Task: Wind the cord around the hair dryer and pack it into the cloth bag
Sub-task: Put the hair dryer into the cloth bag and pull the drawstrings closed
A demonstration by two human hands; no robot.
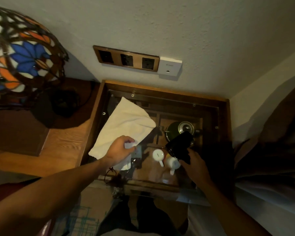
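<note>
Gripping the black plastic hair dryer (180, 144) w/ right hand (193, 165). Left hand (120, 150) is pinching the white cloth bag (124, 126) on glass-topped wooden table (226, 116).

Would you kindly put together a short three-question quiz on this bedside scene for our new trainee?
1. True or false: the left hand grips the white cloth bag.
2. Which hand holds the black hair dryer?
   A. left
   B. right
   C. neither
3. Fill in: the two white mugs lie under the table's ____ top.

Key
1. true
2. B: the right hand
3. glass
</note>
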